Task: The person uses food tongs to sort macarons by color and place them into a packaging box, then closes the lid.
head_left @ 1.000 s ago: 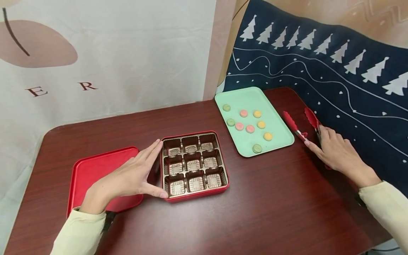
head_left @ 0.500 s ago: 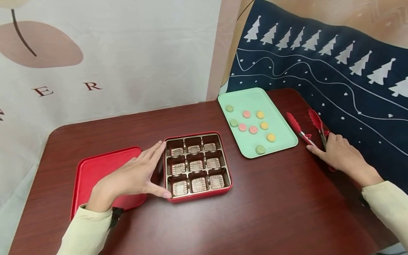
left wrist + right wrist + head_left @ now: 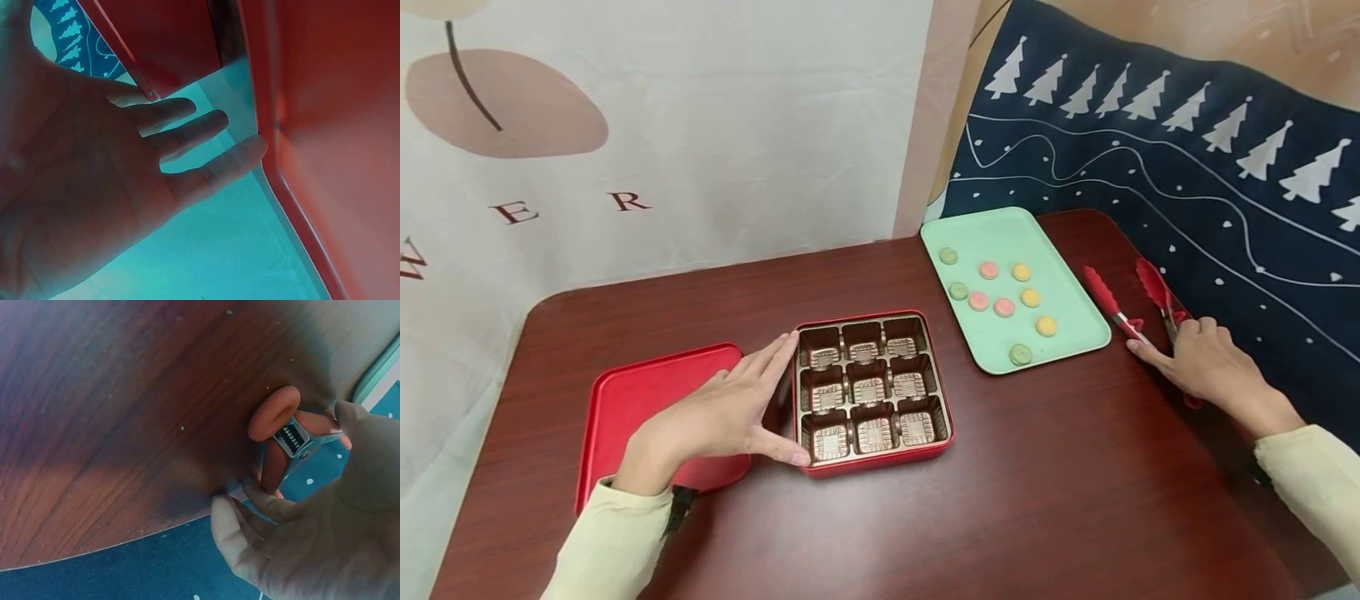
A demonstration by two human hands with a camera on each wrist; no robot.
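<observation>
A red square tin (image 3: 880,461) with a gold compartment insert lies in the middle of the table. My left hand (image 3: 711,417) rests along its left side, thumb at the front corner and straight fingers at the back corner. In the left wrist view, a fingertip of the left hand (image 3: 94,144) comes right at the rim of the red lid (image 3: 350,125). At the right, my right hand (image 3: 1217,367) holds red-tipped tongs (image 3: 1102,290) by the handles, their arms spread apart. The right wrist view shows the tongs' red end ring (image 3: 275,414) between thumb and fingers.
Beyond the tin, a mint-green tray (image 3: 1078,333) carries green, pink and yellow macarons (image 3: 1003,307). The red lid (image 3: 640,400) lies left of the tin, partly under my left forearm. A dark blue cloth with white trees (image 3: 1195,192) hangs along the table's right edge.
Everything sits slightly further right in the head view. My right hand has slid back a little along the tongs' handles. The left hand keeps its place against the tin.
</observation>
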